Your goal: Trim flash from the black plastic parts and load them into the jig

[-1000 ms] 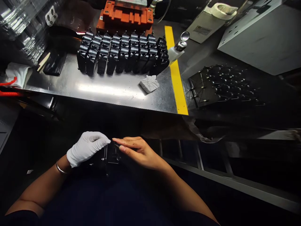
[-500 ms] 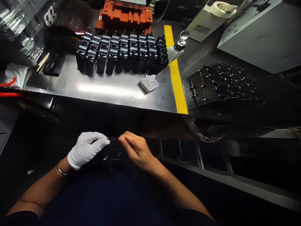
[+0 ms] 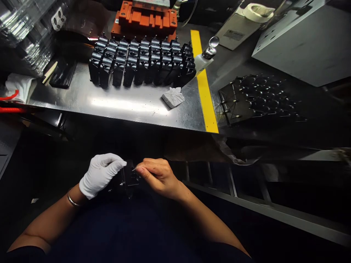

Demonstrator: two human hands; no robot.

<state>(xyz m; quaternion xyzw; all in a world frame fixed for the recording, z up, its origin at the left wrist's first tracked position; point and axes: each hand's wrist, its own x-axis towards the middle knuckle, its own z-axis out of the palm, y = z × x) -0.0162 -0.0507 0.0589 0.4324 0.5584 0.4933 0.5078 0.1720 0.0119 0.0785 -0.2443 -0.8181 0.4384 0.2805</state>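
Observation:
My left hand [image 3: 100, 173], in a white glove, is closed around a small black part [image 3: 128, 180] held low over my lap, below the table's edge. My right hand [image 3: 156, 175], bare, pinches a thin metal pin [image 3: 134, 169] against the top of that part; its fingertips are pressed together. Up on the steel table [image 3: 131, 104] stand several rows of similar black parts [image 3: 142, 62]. A black tray of thin pins [image 3: 257, 98] lies to the right of the yellow stripe [image 3: 205, 91].
A crumpled white wipe [image 3: 173, 97] lies near the yellow stripe. An orange fixture [image 3: 146, 16] stands behind the black parts. A small dispenser bottle [image 3: 205, 56], a grey metal box [image 3: 301, 40], clear plastic trays [image 3: 24, 29] and a white cloth [image 3: 19, 86] ring the table.
My right hand went from flat fingers over the part to a pinch on a thin pin. It has now dropped slightly toward the part. My left hand stayed put.

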